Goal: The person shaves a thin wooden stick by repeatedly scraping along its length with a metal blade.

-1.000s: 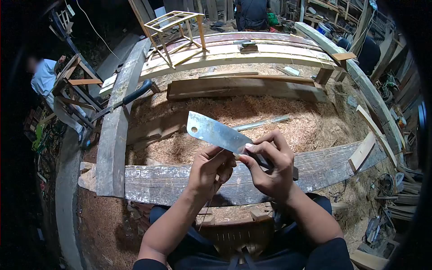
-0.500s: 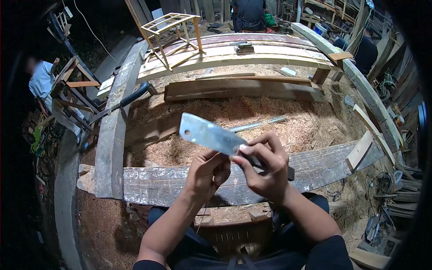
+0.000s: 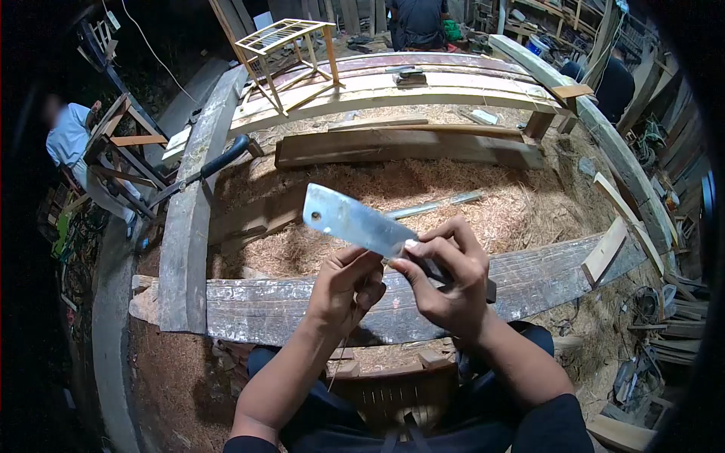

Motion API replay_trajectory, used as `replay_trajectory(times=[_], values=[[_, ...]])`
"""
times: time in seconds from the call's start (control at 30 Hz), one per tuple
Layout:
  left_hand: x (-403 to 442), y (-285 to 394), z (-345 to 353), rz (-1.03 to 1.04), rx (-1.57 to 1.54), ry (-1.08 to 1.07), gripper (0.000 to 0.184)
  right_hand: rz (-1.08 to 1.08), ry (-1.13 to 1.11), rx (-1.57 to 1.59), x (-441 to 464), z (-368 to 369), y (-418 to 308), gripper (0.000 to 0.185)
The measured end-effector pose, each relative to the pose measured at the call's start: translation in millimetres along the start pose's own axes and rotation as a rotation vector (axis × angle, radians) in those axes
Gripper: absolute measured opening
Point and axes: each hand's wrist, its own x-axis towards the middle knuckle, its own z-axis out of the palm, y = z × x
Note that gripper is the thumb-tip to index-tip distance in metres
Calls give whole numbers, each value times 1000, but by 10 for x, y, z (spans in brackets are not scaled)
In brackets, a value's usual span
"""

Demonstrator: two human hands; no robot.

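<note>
A cleaver-like metal blade (image 3: 353,220) with a hole near its far left corner points up and left in the middle of the view. My right hand (image 3: 453,279) grips it where the blade meets the dark handle, thumb and fingers pinching the near end. Just below the blade is my left hand (image 3: 343,291), its fingers curled and closed close to the lower edge; what they hold is too small to make out. A thin strand hangs beneath that hand. Both hands are over a worn, dark plank (image 3: 260,309).
Wood shavings (image 3: 498,211) cover the ground beyond the plank. A small wooden frame (image 3: 287,38) stands on pale boards (image 3: 453,97) at the back. A long black-gripped tool (image 3: 226,157) rests on the left beam. People are at the far left, back and right.
The blade and both hands have shifted slightly left since the earliest frame, along with the whole view. My grip looks the same. The person at the left has lowered a hand.
</note>
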Motion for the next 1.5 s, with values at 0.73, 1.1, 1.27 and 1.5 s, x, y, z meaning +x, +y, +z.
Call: replay_trajectory(times=[0.73, 1.1, 1.27, 1.5], values=[[9, -32, -50, -42, 51, -23, 17, 7, -6, 1, -55, 24, 3, 21], [3, -33, 4, -43, 38, 36, 14, 0, -5, -11, -42, 14, -14, 19], [3, -66, -7, -9, 13, -7, 13, -13, -8, -4, -70, 35, -3, 21], [32, -8, 77, -93, 26, 101, 21, 65, 48, -67, -20, 18, 102, 18]])
